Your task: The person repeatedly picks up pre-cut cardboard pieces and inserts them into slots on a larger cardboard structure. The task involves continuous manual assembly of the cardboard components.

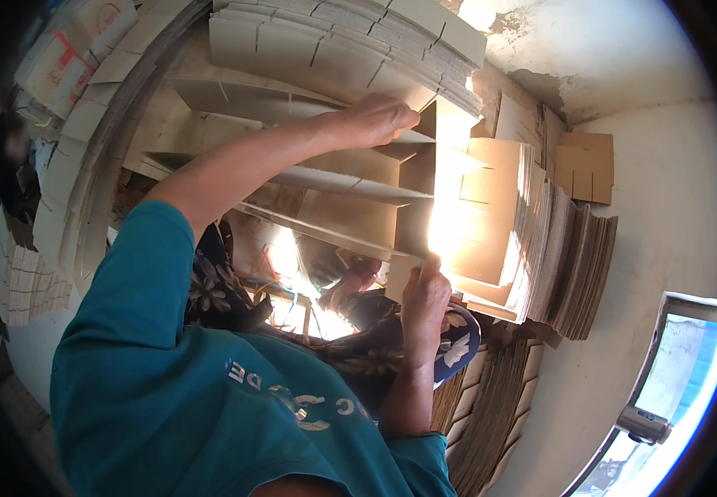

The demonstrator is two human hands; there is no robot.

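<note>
Several long cardboard strips (350, 184) run side by side across my lap, standing on edge. At their right ends a cardboard cross strip (416, 176) stands crosswise to them, partly washed out by sunlight. My left hand (379, 120) reaches over the strips, its fingers closed at the far end of the cross strip. Nearer to me, my right hand (426, 298) is closed with the thumb up, pinching the near end of that cross strip. Glare hides how the strips meet at the slots.
A stack of slotted cardboard sheets (334, 50) lies beyond the strips. More cardboard stacks (553, 248) stand at the right by the wall, and others (466, 406) lie below. Cardboard (93, 166) also rises at the left. Wires (280, 286) show beneath the work.
</note>
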